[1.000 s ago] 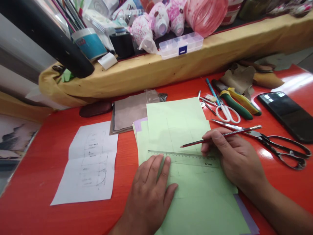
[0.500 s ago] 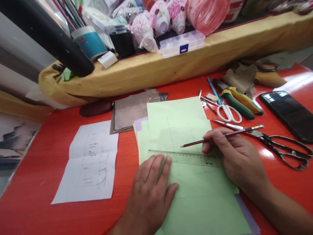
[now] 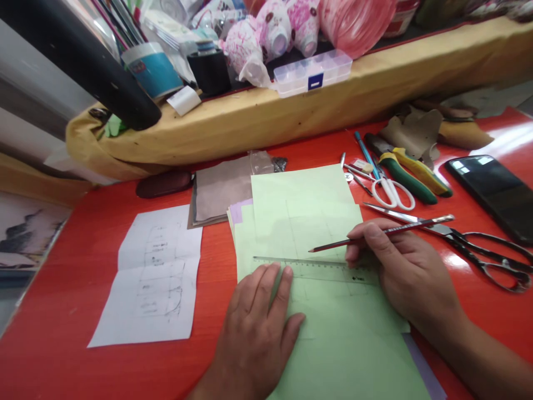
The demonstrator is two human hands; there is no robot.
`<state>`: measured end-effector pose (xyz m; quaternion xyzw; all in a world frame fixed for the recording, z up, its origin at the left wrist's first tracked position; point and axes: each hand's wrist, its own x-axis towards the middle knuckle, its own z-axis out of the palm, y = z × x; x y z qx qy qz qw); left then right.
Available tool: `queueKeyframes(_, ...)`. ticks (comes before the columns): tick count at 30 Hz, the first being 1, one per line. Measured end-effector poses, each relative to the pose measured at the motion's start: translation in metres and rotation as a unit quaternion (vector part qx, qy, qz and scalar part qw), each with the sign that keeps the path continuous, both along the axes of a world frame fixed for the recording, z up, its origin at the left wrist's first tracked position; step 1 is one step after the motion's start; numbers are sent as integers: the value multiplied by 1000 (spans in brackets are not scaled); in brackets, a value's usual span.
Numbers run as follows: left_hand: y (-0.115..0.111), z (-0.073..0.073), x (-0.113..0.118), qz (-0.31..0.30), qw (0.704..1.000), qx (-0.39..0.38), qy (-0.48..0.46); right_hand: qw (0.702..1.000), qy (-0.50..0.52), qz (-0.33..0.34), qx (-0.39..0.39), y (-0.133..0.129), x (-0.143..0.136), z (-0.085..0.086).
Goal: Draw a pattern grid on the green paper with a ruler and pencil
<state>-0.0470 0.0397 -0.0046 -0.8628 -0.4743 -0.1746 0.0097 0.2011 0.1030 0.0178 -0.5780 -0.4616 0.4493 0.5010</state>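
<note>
A red table (image 3: 54, 300) carries a stack of pale green sheets (image 3: 337, 355) directly before the wearer. The sheets look light, thin and easily creased or slid, so they are probably best steadied with a flat palm or lifted by an edge. Their long axis runs away from the wearer, the far end leaning slightly left.

The left hand (image 3: 256, 319) lies flat, thumb spread, gripping nothing, its fingertips on the ruler near its left end. The right hand (image 3: 402, 264) pinches a pencil over the sheets' right side.

The clear ruler (image 3: 320, 271) lies across the green sheets, its long axis running left to right, dipping slightly rightward, scale edge on the far side. It seems light, stiff and rather slippery, likely to pivot unless pressed down on its flat face.

Smallest is the slim, dark pencil (image 3: 410, 227), light and rigid, with a breakable point; the barrel near the point is the natural hold. Its point aims left and slightly towards the wearer, just beyond the scale edge; whether it touches paper cannot be told.
</note>
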Motion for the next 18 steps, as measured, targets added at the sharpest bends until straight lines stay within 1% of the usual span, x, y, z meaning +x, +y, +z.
queueKeyframes(10,0,-1,-2,1,1000,3,-1,1000,0,2,-4,0,0,0)
queueKeyframes(18,-1,-3,0,12,1000,2,-22,1000,9,6,-5,-1,1,1)
